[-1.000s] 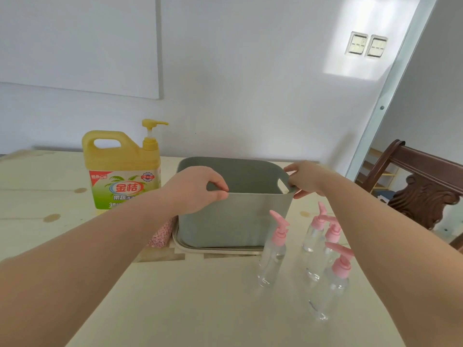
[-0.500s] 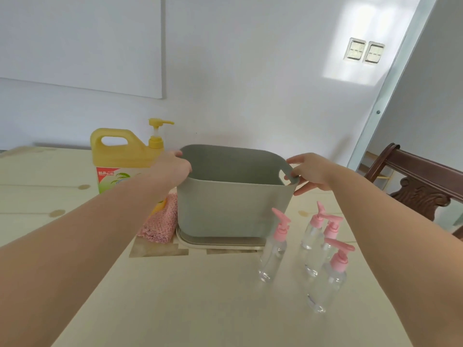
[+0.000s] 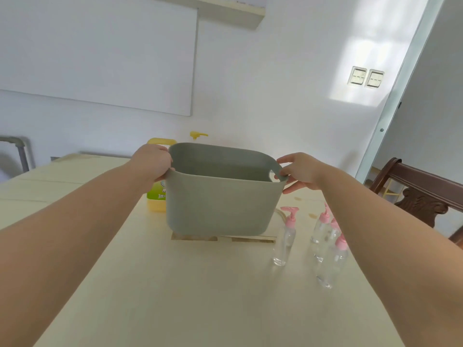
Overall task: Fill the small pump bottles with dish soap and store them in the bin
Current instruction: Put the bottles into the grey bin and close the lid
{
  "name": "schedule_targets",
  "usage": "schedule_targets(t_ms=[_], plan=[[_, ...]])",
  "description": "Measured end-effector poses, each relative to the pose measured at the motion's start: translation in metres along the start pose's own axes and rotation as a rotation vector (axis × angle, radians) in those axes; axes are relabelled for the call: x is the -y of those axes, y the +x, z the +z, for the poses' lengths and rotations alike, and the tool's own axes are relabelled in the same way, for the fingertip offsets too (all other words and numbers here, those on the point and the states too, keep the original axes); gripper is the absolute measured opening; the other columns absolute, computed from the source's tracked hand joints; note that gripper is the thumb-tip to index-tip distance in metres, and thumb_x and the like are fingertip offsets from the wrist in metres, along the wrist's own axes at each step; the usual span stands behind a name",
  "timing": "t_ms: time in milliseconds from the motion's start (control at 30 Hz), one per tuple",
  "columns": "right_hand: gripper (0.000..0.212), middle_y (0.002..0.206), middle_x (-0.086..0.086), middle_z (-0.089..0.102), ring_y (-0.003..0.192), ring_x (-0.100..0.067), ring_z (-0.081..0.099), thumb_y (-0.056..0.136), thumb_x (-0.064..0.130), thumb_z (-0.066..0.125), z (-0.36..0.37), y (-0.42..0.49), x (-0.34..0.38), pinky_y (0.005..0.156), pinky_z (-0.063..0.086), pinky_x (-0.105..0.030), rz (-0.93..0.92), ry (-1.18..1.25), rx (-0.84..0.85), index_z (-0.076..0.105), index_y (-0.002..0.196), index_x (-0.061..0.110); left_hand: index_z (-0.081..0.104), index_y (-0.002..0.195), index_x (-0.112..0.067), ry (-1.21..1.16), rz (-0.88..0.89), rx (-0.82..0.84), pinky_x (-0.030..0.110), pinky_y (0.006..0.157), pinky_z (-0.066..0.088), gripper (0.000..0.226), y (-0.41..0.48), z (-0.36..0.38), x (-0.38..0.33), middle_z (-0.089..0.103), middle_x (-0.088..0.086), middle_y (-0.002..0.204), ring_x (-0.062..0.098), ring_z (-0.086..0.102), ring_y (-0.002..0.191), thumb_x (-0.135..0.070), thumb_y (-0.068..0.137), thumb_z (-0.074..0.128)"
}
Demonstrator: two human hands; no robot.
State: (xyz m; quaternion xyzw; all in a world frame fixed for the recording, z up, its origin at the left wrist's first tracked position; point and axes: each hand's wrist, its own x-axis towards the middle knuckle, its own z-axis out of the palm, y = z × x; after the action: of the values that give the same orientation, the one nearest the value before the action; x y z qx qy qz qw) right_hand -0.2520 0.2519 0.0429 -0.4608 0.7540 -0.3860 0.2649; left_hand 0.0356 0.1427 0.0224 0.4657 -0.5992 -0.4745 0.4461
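Note:
A grey-green bin [image 3: 220, 204] is held up above the table between both hands. My left hand [image 3: 152, 161] grips its left rim. At the right end my right hand [image 3: 299, 171] grips the cut-out handle. Behind the bin, mostly hidden, stands the yellow dish soap jug [image 3: 156, 196] with its pump [image 3: 198, 134] showing over the rim. Several clear small pump bottles with pink tops [image 3: 284, 236] [image 3: 333, 261] stand on the table to the right of the bin, empty.
The pale wooden table [image 3: 188, 296] runs towards me. A flat tray edge [image 3: 250, 238] shows under the bin. A dark wooden chair [image 3: 423, 194] stands at the right. A white wall with two switches [image 3: 365, 77] is behind.
The bin has been lifted off its tray and now hides the pink cloth and most of the jug. My left hand shifted from the near rim to the left rim.

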Motion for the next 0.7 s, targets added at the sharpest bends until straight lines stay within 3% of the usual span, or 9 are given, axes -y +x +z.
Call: schedule_targets(t_ms=[67, 233, 400, 533, 633, 700], plan=[[0.049, 0.108, -0.019, 0.063, 0.073, -0.026, 0.067, 0.091, -0.006, 0.049, 0.013, -0.010, 0.009, 0.058, 0.059, -0.034, -0.018, 0.008, 0.022, 0.045, 0.138, 0.005, 0.054, 0.083, -0.014, -0.010, -0.009, -0.015, 0.029, 0.072, 0.051, 0.026, -0.010, -0.020, -0.001, 0.056, 0.011, 0.092, 0.026, 0.059, 0.083, 0.007, 0.090, 0.042], [0.054, 0.108, -0.020, 0.065, 0.073, -0.027, 0.070, 0.091, -0.007, 0.050, 0.047, -0.029, 0.016, 0.059, 0.059, -0.033, -0.001, 0.012, 0.090, 0.038, 0.142, 0.004, 0.053, 0.078, -0.011, 0.032, -0.084, -0.030, 0.032, 0.076, 0.053, 0.021, -0.025, -0.063, 0.006, 0.057, 0.013, 0.092, 0.029, 0.061, 0.087, 0.007, 0.087, 0.044], [0.058, 0.097, -0.021, 0.068, 0.071, -0.027, 0.070, 0.090, -0.006, 0.051, 0.068, -0.047, 0.007, 0.062, 0.059, -0.033, 0.060, 0.013, 0.114, 0.035, 0.144, 0.007, 0.055, 0.081, -0.009, 0.067, -0.159, 0.086, 0.033, 0.076, 0.053, 0.021, -0.040, -0.086, 0.026, 0.059, 0.010, 0.091, 0.026, 0.059, 0.075, 0.007, 0.089, 0.046], [0.054, 0.090, -0.014, 0.072, 0.067, -0.023, 0.072, 0.091, -0.002, 0.053, 0.073, -0.062, 0.003, 0.065, 0.058, -0.031, 0.112, -0.034, 0.122, 0.039, 0.141, 0.012, 0.056, 0.092, -0.008, 0.014, -0.186, 0.149, 0.031, 0.067, 0.051, 0.019, -0.048, -0.091, 0.038, 0.058, 0.011, 0.097, 0.028, 0.058, 0.080, 0.010, 0.087, 0.050], [0.051, 0.090, -0.014, 0.070, 0.054, -0.018, 0.070, 0.091, -0.003, 0.052, 0.073, -0.072, 0.003, 0.047, 0.050, -0.019, 0.111, -0.048, 0.121, 0.042, 0.139, 0.010, 0.054, 0.089, -0.008, 0.019, -0.217, 0.191, 0.032, 0.066, 0.051, 0.020, -0.053, -0.093, 0.040, 0.060, 0.015, 0.103, 0.030, 0.061, 0.087, 0.012, 0.086, 0.052], [0.051, 0.090, -0.014, 0.069, 0.052, -0.016, 0.069, 0.090, -0.005, 0.053, 0.072, -0.074, 0.002, 0.044, 0.049, -0.020, 0.103, -0.051, 0.120, 0.044, 0.138, 0.008, 0.054, 0.085, -0.008, 0.059, -0.225, 0.239, 0.032, 0.068, 0.052, 0.020, -0.054, -0.093, 0.038, 0.061, 0.015, 0.100, 0.029, 0.061, 0.084, 0.012, 0.086, 0.052]])
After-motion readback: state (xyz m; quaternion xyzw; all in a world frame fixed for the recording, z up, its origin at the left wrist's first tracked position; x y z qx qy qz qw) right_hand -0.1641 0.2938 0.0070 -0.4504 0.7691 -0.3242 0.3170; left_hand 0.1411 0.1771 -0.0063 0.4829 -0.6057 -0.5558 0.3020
